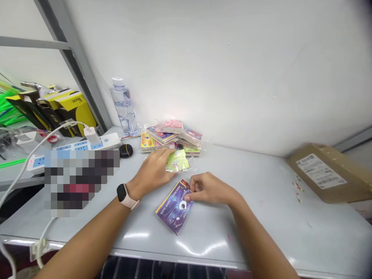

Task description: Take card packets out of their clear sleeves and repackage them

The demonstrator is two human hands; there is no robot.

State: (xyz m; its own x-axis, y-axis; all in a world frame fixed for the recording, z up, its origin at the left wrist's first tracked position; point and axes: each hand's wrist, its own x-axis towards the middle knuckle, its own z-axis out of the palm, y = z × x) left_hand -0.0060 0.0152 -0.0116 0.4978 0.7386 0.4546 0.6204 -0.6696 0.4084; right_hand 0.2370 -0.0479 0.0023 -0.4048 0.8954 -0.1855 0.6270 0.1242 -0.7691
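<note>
My left hand (155, 166), with a watch on its wrist, is closed on a green card pack (178, 162) in clear plastic, just in front of the piled packs. Its fingertips are partly hidden. My right hand (207, 188) pinches the upper right edge of a purple card stack (176, 207) with a space design, which lies slanted on the grey table. Red and yellow edges show beneath the top purple card. Behind the hands, against the wall, sits a heap of plastic-wrapped card packs (162, 134) in several colours.
A water bottle (124, 106) stands left of the heap, near a round black case (126, 150). Further left are a power strip (81, 146) with white cables and yellow-black boxes (74, 108). A cardboard box (322, 172) lies at the right; small scraps (298, 190) are beside it.
</note>
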